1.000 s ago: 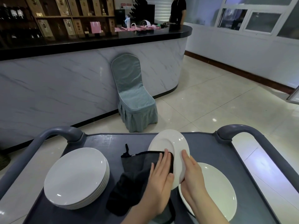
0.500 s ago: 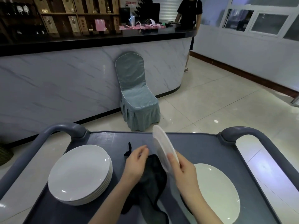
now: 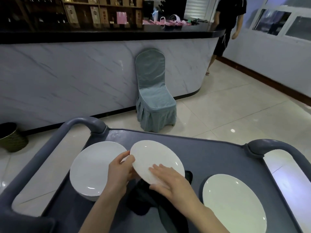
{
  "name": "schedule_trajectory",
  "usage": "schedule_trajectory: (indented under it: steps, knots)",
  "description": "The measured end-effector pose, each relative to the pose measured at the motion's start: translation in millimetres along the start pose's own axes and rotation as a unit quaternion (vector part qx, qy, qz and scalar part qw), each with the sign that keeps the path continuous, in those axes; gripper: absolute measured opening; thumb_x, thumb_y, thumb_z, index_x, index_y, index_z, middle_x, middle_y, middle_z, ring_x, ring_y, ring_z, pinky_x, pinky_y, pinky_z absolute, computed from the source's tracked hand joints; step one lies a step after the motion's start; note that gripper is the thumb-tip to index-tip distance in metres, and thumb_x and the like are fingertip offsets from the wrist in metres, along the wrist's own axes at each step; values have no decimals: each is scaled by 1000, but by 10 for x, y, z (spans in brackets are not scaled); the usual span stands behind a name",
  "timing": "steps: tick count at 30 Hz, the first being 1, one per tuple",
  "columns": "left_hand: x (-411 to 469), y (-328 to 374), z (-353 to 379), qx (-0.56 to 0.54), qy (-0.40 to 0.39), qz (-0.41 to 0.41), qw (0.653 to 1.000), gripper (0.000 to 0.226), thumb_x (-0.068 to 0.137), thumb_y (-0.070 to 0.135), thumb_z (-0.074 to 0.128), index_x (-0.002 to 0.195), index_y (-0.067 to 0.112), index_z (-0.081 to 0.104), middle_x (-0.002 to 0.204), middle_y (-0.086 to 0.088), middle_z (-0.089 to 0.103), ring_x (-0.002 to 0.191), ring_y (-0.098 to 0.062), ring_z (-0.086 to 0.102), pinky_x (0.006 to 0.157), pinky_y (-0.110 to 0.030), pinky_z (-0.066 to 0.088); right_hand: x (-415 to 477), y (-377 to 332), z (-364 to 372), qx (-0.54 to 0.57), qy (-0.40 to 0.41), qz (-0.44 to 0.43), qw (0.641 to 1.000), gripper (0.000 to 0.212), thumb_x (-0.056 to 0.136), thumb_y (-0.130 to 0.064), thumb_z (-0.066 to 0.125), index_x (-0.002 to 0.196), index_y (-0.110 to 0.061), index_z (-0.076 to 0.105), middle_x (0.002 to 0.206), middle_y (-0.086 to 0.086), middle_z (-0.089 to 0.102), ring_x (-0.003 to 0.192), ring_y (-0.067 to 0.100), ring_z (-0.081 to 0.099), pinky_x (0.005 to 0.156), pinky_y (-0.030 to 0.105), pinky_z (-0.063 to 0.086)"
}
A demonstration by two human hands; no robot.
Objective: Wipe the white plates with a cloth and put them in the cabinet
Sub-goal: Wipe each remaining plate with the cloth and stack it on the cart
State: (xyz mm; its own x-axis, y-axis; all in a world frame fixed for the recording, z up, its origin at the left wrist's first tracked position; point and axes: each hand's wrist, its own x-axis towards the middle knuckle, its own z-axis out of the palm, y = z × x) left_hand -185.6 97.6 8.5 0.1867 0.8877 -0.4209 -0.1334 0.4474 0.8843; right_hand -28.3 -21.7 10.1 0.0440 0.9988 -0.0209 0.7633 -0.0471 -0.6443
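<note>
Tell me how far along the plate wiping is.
Done: possibly the single plate at the right of the cart, set apart; I cannot confirm it was wiped. In hand: the left hand and right hand grip the held plate above the cloth lying on the cart. Left: apparently the stack at left, plus putting everything away; no cabinet is in view.

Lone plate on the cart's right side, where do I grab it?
Best pinch the lone plate at its near-left rim, coming from the left: it lies flat, so only the rim offers purchase, and the cart handle crowds its right.
</note>
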Motion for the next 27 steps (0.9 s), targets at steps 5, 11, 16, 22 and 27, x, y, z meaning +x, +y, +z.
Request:
schedule_trajectory:
  steps: [5,11,16,22,27]
  knots:
    - [102,41,-419,-4,26,19,999,29,90,13,55,98,34,74,88,7,75,73,-20,72,56,-28,56,222,85,-63,104,201,204,952,58,90,-39,69,143,-34,46,137,-16,43,128,7,43,102,24,35]
    - [184,10,-820,18,42,25,999,33,92,12,52,105,37,68,93,7,74,83,-18,71,59,-28,57,576,-36,203,278,197,300,891,22,84,-5,71,92,-25,75,85,-13,75,85,8,68,72,25,50]
    - [306,25,-1261,142,102,92,980,24,90,20,63,109,36,62,105,15,63,100,-9,60,79,-29,48,816,-240,602,297,185,309,884,28,81,-3,74,97,-26,75,86,-9,74,84,12,69,82,32,55]
    - [412,80,-1656,293,165,135,932,36,87,11,65,122,20,63,99,4,56,85,-6,57,70,-15,40,1043,-422,954,276,177,289,899,35,81,-3,74,88,-38,73,76,-15,74,79,7,70,76,29,57]
    - [445,93,-1770,327,179,145,917,33,87,7,66,118,15,66,94,7,51,82,-6,54,67,-7,35,1144,-513,1075,244,173,284,911,28,81,-4,73,94,-27,77,81,-10,74,80,11,70,75,28,56]
